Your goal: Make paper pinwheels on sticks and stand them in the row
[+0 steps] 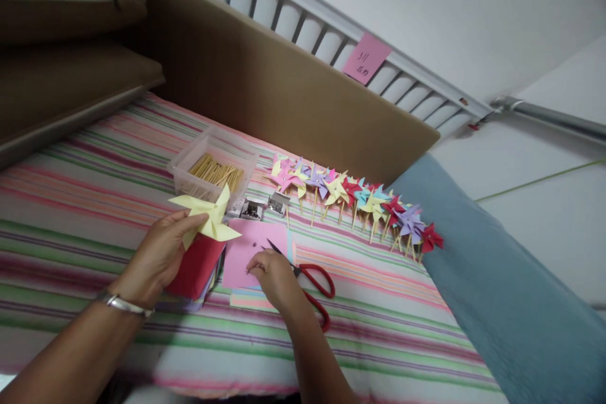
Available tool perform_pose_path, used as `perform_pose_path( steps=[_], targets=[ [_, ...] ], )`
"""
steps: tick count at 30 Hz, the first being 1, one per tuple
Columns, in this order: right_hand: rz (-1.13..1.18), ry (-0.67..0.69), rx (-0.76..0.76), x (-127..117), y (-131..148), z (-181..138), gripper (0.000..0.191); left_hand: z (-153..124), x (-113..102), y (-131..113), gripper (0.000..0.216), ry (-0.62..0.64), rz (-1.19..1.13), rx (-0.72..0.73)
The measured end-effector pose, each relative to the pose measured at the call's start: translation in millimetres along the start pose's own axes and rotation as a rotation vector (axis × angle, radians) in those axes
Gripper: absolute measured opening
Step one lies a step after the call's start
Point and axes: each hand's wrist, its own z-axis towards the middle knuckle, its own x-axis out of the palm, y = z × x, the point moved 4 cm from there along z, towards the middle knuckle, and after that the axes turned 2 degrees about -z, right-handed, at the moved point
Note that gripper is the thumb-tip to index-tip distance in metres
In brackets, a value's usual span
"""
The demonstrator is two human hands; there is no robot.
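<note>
My left hand [173,243] pinches one side of a pale yellow paper pinwheel [208,213], holding it above the stacked sheets; no stick shows on it. My right hand [272,271] is low over a pink paper sheet [237,233], thumb and fingers pressed together. Whatever lies between those fingertips is too small to name. A tiny dark piece [254,244] rests on the pink sheet just above them. Red-handled scissors [316,281] lie partly under my right hand, blades pointing up and left. Beneath my left hand is a red paper sheet [195,268] on a stack.
Behind the sheets stands a clear plastic box [182,170] with many thin wooden sticks [215,170]. Two small boxes of metal pieces [253,209] sit beside it. Finished pinwheels on sticks [336,189] line the brown board [284,113]. Everything rests on a striped cloth [379,328].
</note>
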Motion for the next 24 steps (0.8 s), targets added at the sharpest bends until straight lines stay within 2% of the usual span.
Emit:
perform_pose_path(
  steps=[10, 17, 24],
  targets=[
    [0.069, 0.007, -0.037, 0.9, -2.9, -4.2, 0.020, 3.8, -3.4, 2.6, 0.016, 0.024, 0.011, 0.012],
    [0.034, 0.009, -0.033, 1.9, -0.2, -1.0, 0.015, 0.8, -1.5, 1.6, 0.016, 0.007, 0.003, -0.012],
    [0.026, -0.005, -0.043, 1.5, 8.3, -2.8, 0.018, 1.0, 0.4, 2.3, 0.018, 0.005, 0.000, 0.022]
  ],
)
